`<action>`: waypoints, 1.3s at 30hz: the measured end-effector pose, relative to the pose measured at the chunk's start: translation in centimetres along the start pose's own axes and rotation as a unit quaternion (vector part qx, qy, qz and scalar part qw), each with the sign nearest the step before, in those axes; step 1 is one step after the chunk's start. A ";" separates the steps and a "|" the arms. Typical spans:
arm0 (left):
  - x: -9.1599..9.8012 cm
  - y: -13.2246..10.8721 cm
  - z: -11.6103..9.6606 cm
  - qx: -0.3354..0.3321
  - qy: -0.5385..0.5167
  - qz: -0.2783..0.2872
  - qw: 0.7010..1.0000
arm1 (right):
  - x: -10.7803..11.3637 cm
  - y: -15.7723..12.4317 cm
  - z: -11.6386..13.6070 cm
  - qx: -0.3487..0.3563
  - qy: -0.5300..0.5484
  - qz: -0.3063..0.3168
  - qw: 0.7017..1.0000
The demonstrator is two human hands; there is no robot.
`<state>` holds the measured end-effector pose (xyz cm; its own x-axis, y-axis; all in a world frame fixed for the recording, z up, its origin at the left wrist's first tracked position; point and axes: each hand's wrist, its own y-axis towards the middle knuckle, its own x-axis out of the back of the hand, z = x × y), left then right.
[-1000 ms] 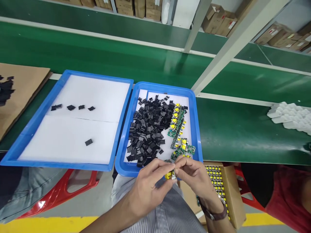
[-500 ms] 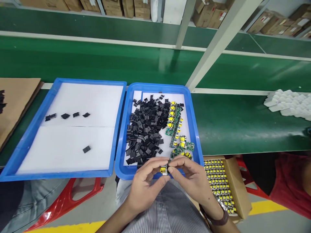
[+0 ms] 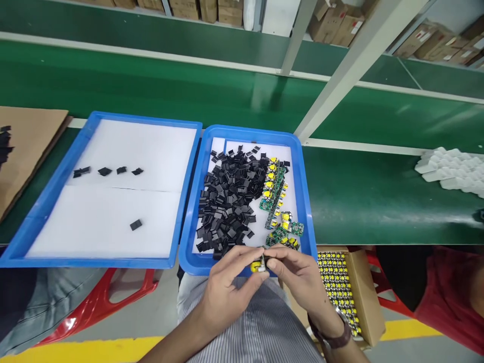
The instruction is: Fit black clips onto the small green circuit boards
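Observation:
Between my two hands, at the near edge of the right blue tray (image 3: pixel 307 212), is a small circuit board (image 3: pixel 257 265) with a yellow component. My left hand (image 3: pixel 234 285) pinches it from the left, thumb below and fingers above. My right hand (image 3: pixel 297 275) is closed at its right side, with a small dark piece, probably a black clip, partly showing at the fingertips. Beyond my hands a heap of black clips (image 3: pixel 230 196) fills the left of the tray. Circuit boards with yellow components (image 3: pixel 273 186) lie along its right side, with several more in a loose cluster (image 3: pixel 283 237) nearer.
A second blue tray (image 3: pixel 113 262), lined with white sheet, holds several black pieces (image 3: pixel 105 172) on the left. A carton of boards (image 3: pixel 340 287) stands low at right. White foam pieces (image 3: pixel 449 169) lie on the green bench (image 3: pixel 359 201). People sit on both sides.
The view has shifted slightly. Both hands stay together at the tray's near edge; the board between them has turned a little, showing more of its yellow component.

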<state>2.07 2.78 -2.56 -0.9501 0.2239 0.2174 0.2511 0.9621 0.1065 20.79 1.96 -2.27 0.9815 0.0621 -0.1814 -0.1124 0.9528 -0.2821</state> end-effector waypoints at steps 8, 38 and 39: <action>-0.2 0.2 -0.1 -0.018 0.036 -0.051 0.998 | -1.1 -1.1 -1.4 0.093 -0.066 -0.076 0.991; -0.1 -0.5 -0.2 -0.040 0.077 -0.082 0.993 | -2.9 -0.9 -0.3 0.122 -0.173 0.003 0.977; -0.1 -0.5 0.0 -0.033 0.075 -0.076 0.994 | -2.8 -0.8 -0.3 0.121 -0.171 0.006 0.978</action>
